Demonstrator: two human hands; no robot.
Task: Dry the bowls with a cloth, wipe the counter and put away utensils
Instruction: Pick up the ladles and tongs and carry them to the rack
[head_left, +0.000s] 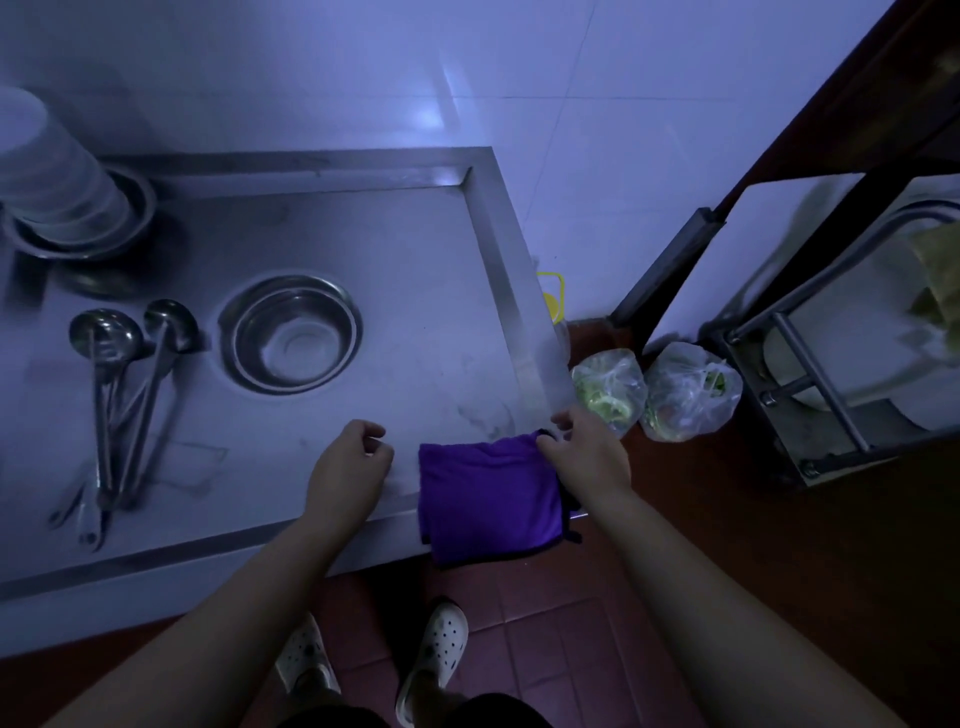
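Observation:
A folded purple cloth (488, 499) lies on the front right corner of the steel counter (405, 260) and hangs over its front edge. My right hand (589, 449) pinches the cloth's far right corner. My left hand (349, 465) hovers just left of the cloth, fingers loosely curled, holding nothing. A steel bowl (291, 335) sits upright mid-counter. Several ladles (122, 395) lie together at the left. A stack of white bowls (49, 171) stands inside a steel bowl (83, 228) at the far left.
The counter has a raised rim at the back and right. Two clear plastic bags of vegetables (654, 389) sit on the red tiled floor right of the counter. A metal stand (810, 364) is further right. My feet in white clogs (431, 654) are below.

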